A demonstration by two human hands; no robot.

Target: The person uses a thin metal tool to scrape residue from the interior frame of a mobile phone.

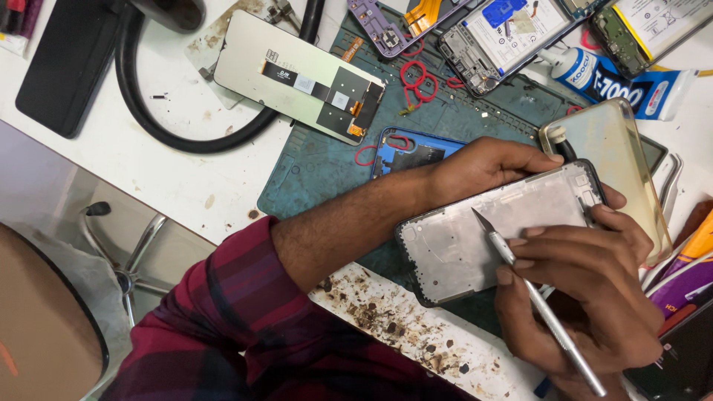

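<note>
A flat grey rectangular phone display panel point(301, 76) lies back-up at the far centre, with a black ribbon strip carrying small white stickers. Far right, a blue-and-white glue tube point(620, 83) lies on its side, just beyond it a phone battery with a white label point(512, 30) and another, yellow-edged point(657, 22). Purple and orange packets point(687, 278) sit at the right edge

Scene evenly and brightly lit from overhead — soft shadows cast; mild glare noted on the white tabletop point(186, 178); focus sharp.
</note>
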